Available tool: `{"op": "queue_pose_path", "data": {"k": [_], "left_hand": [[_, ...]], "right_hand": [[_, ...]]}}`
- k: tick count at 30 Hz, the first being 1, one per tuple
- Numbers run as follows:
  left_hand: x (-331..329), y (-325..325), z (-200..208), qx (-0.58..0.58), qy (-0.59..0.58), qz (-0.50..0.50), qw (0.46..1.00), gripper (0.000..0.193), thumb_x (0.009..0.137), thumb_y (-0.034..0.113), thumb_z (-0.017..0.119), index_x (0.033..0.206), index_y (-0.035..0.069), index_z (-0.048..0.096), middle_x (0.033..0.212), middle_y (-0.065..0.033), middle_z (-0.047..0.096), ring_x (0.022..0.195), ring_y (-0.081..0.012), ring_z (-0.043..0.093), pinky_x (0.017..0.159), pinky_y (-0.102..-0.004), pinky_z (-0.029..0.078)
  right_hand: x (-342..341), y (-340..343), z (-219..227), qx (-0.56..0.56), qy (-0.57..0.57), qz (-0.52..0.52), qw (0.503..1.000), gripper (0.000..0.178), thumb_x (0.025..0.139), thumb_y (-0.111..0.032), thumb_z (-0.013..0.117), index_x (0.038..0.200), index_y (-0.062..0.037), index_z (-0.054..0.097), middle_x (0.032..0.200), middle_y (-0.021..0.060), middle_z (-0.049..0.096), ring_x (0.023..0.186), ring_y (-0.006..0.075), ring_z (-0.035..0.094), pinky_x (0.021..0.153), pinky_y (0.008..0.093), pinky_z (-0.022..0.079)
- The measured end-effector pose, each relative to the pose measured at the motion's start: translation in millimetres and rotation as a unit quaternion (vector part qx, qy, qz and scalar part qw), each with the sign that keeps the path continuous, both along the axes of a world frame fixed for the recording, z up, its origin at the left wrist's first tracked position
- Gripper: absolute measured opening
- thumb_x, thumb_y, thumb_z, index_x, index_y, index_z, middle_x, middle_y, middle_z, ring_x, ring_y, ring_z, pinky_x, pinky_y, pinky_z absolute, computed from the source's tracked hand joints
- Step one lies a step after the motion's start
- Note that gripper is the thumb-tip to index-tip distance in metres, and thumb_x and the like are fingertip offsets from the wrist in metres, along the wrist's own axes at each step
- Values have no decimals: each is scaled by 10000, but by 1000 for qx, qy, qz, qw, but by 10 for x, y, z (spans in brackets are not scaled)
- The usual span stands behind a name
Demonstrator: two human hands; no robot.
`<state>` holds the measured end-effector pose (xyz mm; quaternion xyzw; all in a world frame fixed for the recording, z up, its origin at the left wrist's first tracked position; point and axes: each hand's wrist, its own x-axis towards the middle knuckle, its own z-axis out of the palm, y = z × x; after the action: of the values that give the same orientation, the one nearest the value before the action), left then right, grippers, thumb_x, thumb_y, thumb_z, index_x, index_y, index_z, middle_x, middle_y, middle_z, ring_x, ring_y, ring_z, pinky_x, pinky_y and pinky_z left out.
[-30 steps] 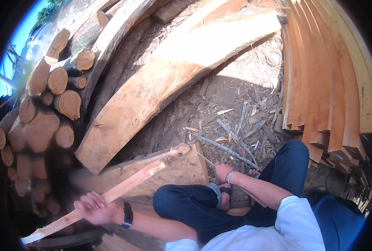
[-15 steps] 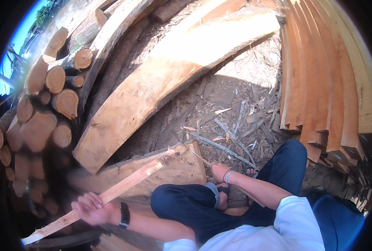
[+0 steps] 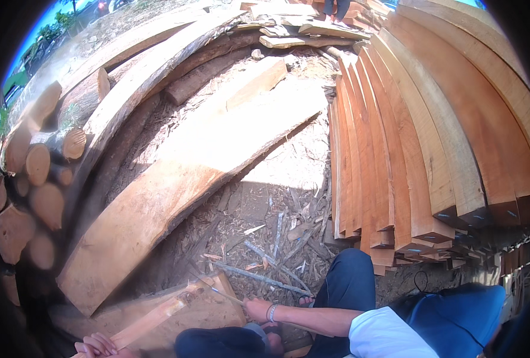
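Nearest, at the lower left edge, the left hand [image 3: 102, 345], partly cut off by the frame, had its fingers curled around a pale peeled strip of wood [image 3: 150, 321]. The strip slanted up and rightward over a thick wooden block [image 3: 215, 313]. Between the bent knees [image 3: 345, 286], the right hand [image 3: 257, 310] was closed around a thin stick-like tool [image 3: 228, 296], its far end near the strip's upper end. Farther out, a broad slab [image 3: 151, 209] lay on littered ground [image 3: 235, 235], left of stacked planks [image 3: 417, 161].

The debris-strewn ground [image 3: 297, 161] lies partly in bright sunlight.
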<state>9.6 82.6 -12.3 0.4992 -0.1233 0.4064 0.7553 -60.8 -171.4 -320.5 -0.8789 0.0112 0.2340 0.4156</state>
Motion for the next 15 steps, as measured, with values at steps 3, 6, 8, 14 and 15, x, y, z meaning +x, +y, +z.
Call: {"op": "queue_pose_path", "data": {"k": [3, 6, 8, 14, 15], "left_hand": [[11, -167, 7, 8, -23, -28, 999, 190, 920, 207, 425, 773, 97, 375, 522, -50, 354, 351, -122, 274, 314, -233, 253], [-51, -283, 102, 5, -23, -13, 1000, 180, 909, 150, 412, 750, 88, 356, 517, -39, 335, 353, -117, 260, 320, -229, 243], [-68, -366, 82, -1, -30, -15, 999, 175, 903, 132, 408, 744, 88, 349, 518, -40, 334, 354, -116, 243, 325, -231, 237], [-65, -486, 58, 20, -17, -56, 998, 213, 920, 149, 403, 728, 99, 324, 520, -21, 311, 379, -105, 253, 335, -230, 239], [-73, -452, 38, 13, -7, -61, 998, 238, 934, 149, 387, 714, 110, 304, 525, -6, 288, 398, -85, 237, 352, -208, 218]], "right_hand": [[-77, -55, -577, -22, -13, 36, 999, 260, 839, -144, 514, 1021, 38, 551, 983, 276, 619, 901, 421, 628, 784, 480, 503], [29, 68, -190, 16, 19, 30, 999, 288, 826, -123, 534, 1070, 30, 538, 982, 271, 622, 904, 407, 634, 781, 483, 506], [13, 45, -99, -25, 1, 10, 1000, 257, 799, -89, 568, 1026, 29, 548, 920, 260, 637, 879, 394, 646, 738, 456, 525], [-96, -50, -473, -23, -84, 51, 995, 247, 831, -127, 563, 999, 44, 505, 841, 252, 649, 814, 395, 656, 673, 461, 517], [-65, -17, -371, -19, -73, 22, 997, 243, 851, -153, 545, 998, 36, 496, 828, 258, 643, 810, 413, 646, 669, 478, 510]]}}
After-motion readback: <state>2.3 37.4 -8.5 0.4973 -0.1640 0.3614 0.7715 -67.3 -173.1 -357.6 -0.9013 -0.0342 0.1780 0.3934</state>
